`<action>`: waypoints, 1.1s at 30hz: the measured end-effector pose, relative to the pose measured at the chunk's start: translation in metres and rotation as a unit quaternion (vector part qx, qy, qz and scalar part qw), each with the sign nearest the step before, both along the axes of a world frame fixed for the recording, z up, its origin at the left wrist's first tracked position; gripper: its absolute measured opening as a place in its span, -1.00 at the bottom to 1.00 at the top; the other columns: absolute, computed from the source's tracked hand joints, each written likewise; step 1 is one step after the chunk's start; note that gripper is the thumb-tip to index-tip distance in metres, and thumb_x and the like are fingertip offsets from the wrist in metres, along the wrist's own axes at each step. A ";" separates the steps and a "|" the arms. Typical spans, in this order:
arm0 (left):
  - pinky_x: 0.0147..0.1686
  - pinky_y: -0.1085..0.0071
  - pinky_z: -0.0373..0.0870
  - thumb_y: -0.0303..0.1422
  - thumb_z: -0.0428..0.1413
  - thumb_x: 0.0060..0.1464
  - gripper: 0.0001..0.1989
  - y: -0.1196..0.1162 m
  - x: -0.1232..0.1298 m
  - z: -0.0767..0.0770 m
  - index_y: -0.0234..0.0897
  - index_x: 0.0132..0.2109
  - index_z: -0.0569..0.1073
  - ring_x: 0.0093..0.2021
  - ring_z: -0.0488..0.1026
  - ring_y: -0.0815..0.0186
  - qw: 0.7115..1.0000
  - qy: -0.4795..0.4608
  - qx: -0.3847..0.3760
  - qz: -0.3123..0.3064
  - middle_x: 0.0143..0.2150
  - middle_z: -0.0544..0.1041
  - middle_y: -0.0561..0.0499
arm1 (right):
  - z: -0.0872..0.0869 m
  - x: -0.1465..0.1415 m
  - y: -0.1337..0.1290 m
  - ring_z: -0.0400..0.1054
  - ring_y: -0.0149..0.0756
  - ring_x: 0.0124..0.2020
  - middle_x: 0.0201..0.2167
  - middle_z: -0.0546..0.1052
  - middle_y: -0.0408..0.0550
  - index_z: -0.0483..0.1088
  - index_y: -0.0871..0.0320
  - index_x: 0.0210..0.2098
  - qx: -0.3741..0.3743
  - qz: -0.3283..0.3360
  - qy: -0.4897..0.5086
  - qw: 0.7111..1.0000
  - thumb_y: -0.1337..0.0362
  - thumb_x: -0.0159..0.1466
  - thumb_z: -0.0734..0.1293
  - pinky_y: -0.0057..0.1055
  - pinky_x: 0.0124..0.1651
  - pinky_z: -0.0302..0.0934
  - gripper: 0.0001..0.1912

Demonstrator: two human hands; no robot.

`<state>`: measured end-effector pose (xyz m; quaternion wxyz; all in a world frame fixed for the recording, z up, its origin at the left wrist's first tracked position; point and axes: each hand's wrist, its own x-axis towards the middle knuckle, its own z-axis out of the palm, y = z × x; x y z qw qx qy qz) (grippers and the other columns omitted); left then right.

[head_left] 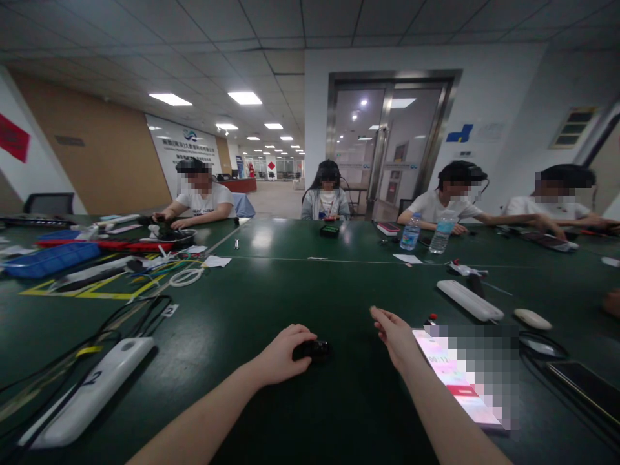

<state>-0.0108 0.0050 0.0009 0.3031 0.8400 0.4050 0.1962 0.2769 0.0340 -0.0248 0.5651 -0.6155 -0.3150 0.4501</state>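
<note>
So here's the setup: my left hand (283, 355) is curled down over a small black gadget (312, 350), fingertips on top of it, and the gadget sits on the green table (271, 413) just right of near centre. Looks like a light hold, but I can't tell how hard it's pressing. The right hand (394, 336) is empty, fingers loosely together and slightly open, pointing far and left, right beside a phone (448, 368) whose bright pink screen is partly blurred out. The hands are near each other but not touching. Near left there's a long white pack (87, 391) with a "2" on it and black cables (121, 316) around it, and a matching white pack (469, 300) lies to the right. For containers, a blue tray (51, 259) sits far left, though I can't make out what's inside it. Just right of that is a dark bowl (178, 237) with black bits in it, and a co-worker's hand (167, 216) is close by. Two water bottles (411, 232) stand far right, both clear plastic with capped tops, and the one further right looks about half full.
</note>
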 end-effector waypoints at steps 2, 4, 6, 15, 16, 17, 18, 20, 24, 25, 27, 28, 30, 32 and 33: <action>0.11 0.22 0.20 -0.33 0.09 0.03 -0.56 0.000 0.000 0.000 -0.15 0.10 0.35 0.07 0.27 0.23 1.000 0.000 -0.001 0.000 0.09 0.32 -0.03 | -0.002 0.001 0.001 0.37 -0.21 -0.29 -0.31 0.52 -0.05 0.47 0.11 -0.26 0.006 -0.002 -0.006 1.000 -0.02 -0.16 0.47 -0.39 -0.39 0.24 -0.49; 0.11 0.22 0.20 -0.32 0.09 0.03 -0.56 0.001 0.000 0.000 -0.14 0.10 0.34 0.07 0.27 0.23 1.000 0.001 0.002 -0.003 0.09 0.33 -0.03 | -0.003 0.002 0.000 0.37 -0.21 -0.31 -0.33 0.52 -0.05 0.46 0.10 -0.26 0.010 -0.006 -0.009 1.000 -0.01 -0.16 0.47 -0.39 -0.40 0.24 -0.49; 0.12 0.21 0.19 -0.33 0.09 0.03 -0.56 0.001 0.000 0.000 -0.15 0.10 0.35 0.07 0.27 0.22 1.000 0.001 0.008 -0.006 0.08 0.33 -0.04 | -0.003 0.001 0.000 0.37 -0.22 -0.32 -0.35 0.52 -0.06 0.45 0.10 -0.25 0.014 -0.009 -0.012 1.000 0.00 -0.16 0.47 -0.39 -0.40 0.23 -0.49; 0.12 0.22 0.18 -0.32 0.09 0.04 -0.56 0.002 -0.001 -0.004 -0.13 0.11 0.34 0.09 0.25 0.22 1.000 -0.003 -0.002 -0.001 0.11 0.31 -0.02 | 0.001 -0.002 -0.002 0.36 -0.23 -0.31 -0.34 0.51 -0.07 0.46 0.11 -0.26 0.006 -0.005 -0.017 1.000 0.02 -0.17 0.48 -0.38 -0.37 0.24 -0.50; 0.12 0.23 0.18 -0.32 0.09 0.04 -0.56 0.002 -0.001 -0.004 -0.13 0.11 0.34 0.09 0.25 0.23 1.000 -0.003 -0.003 -0.002 0.10 0.31 -0.02 | 0.003 -0.003 -0.002 0.36 -0.23 -0.30 -0.33 0.51 -0.07 0.45 0.11 -0.25 0.001 -0.006 -0.018 1.000 0.02 -0.16 0.48 -0.38 -0.37 0.24 -0.49; 0.12 0.23 0.18 -0.32 0.09 0.04 -0.56 0.002 -0.001 -0.003 -0.13 0.11 0.34 0.09 0.25 0.23 1.000 -0.003 -0.004 -0.002 0.10 0.32 -0.02 | 0.004 -0.004 -0.003 0.36 -0.22 -0.30 -0.33 0.50 -0.07 0.45 0.11 -0.25 -0.003 -0.006 -0.019 1.000 0.01 -0.16 0.48 -0.38 -0.36 0.24 -0.49; 0.12 0.23 0.18 -0.32 0.09 0.04 -0.56 0.002 -0.001 -0.002 -0.13 0.11 0.34 0.09 0.25 0.23 1.000 -0.002 -0.004 -0.003 0.10 0.32 -0.02 | 0.006 -0.004 -0.004 0.35 -0.22 -0.29 -0.31 0.50 -0.06 0.45 0.11 -0.24 -0.007 -0.005 -0.020 1.000 0.01 -0.15 0.47 -0.37 -0.35 0.24 -0.49; 0.12 0.23 0.18 -0.32 0.09 0.04 -0.56 0.001 -0.001 -0.001 -0.14 0.11 0.34 0.09 0.25 0.23 1.000 0.001 -0.006 -0.003 0.10 0.32 -0.02 | 0.010 -0.005 -0.007 0.35 -0.21 -0.26 -0.28 0.50 -0.05 0.44 0.11 -0.23 -0.014 -0.001 -0.024 1.000 0.00 -0.14 0.47 -0.37 -0.32 0.25 -0.48; 0.12 0.22 0.19 -0.32 0.08 0.04 -0.55 0.000 0.000 0.001 -0.14 0.11 0.34 0.09 0.25 0.22 1.000 0.005 -0.010 -0.002 0.11 0.31 -0.03 | 0.015 -0.006 -0.011 0.35 -0.20 -0.21 -0.23 0.49 -0.05 0.43 0.11 -0.20 -0.023 0.009 -0.035 0.999 -0.02 -0.09 0.45 -0.37 -0.30 0.25 -0.48; 0.12 0.22 0.20 -0.32 0.08 0.04 -0.55 0.000 0.000 0.002 -0.14 0.11 0.34 0.09 0.25 0.22 1.000 0.005 -0.010 -0.003 0.10 0.31 -0.03 | 0.015 -0.006 -0.011 0.34 -0.20 -0.21 -0.23 0.49 -0.05 0.43 0.10 -0.19 -0.023 0.013 -0.038 0.999 -0.02 -0.08 0.44 -0.38 -0.30 0.25 -0.48; 0.11 0.22 0.21 -0.32 0.08 0.04 -0.56 0.000 0.000 0.002 -0.13 0.11 0.34 0.08 0.26 0.23 1.000 0.003 -0.008 -0.005 0.09 0.32 -0.02 | 0.016 -0.008 -0.012 0.34 -0.20 -0.20 -0.22 0.49 -0.05 0.42 0.09 -0.17 -0.017 0.022 -0.044 0.999 -0.03 -0.06 0.43 -0.38 -0.29 0.25 -0.48; 0.11 0.22 0.21 -0.32 0.08 0.04 -0.56 0.000 0.000 0.002 -0.13 0.11 0.34 0.08 0.26 0.23 1.000 0.003 -0.007 -0.005 0.09 0.32 -0.02 | 0.016 -0.010 -0.012 0.35 -0.20 -0.20 -0.21 0.49 -0.05 0.42 0.09 -0.17 -0.012 0.028 -0.048 0.998 -0.03 -0.05 0.43 -0.37 -0.29 0.25 -0.49; 0.12 0.22 0.20 -0.32 0.08 0.04 -0.56 -0.001 0.000 0.002 -0.13 0.11 0.35 0.08 0.26 0.23 1.000 0.003 -0.002 -0.005 0.09 0.32 -0.02 | 0.019 -0.015 -0.015 0.35 -0.19 -0.19 -0.20 0.50 -0.05 0.42 0.09 -0.16 0.006 0.036 -0.058 0.998 -0.03 -0.04 0.42 -0.37 -0.28 0.25 -0.50; 0.12 0.21 0.19 -0.32 0.08 0.04 -0.56 0.000 0.000 0.002 -0.13 0.10 0.35 0.07 0.27 0.22 1.000 0.004 0.001 -0.004 0.08 0.32 -0.02 | 0.023 -0.023 -0.018 0.35 -0.19 -0.17 -0.19 0.50 -0.06 0.43 0.08 -0.16 0.029 0.049 -0.071 0.996 -0.01 -0.02 0.42 -0.36 -0.25 0.25 -0.52; 0.12 0.21 0.19 -0.32 0.08 0.04 -0.56 0.000 0.000 0.001 -0.13 0.11 0.35 0.07 0.27 0.22 1.000 0.004 0.002 -0.003 0.08 0.32 -0.02 | 0.024 -0.027 -0.020 0.35 -0.19 -0.16 -0.19 0.51 -0.06 0.43 0.08 -0.17 0.039 0.060 -0.077 0.994 0.00 -0.01 0.41 -0.35 -0.24 0.24 -0.54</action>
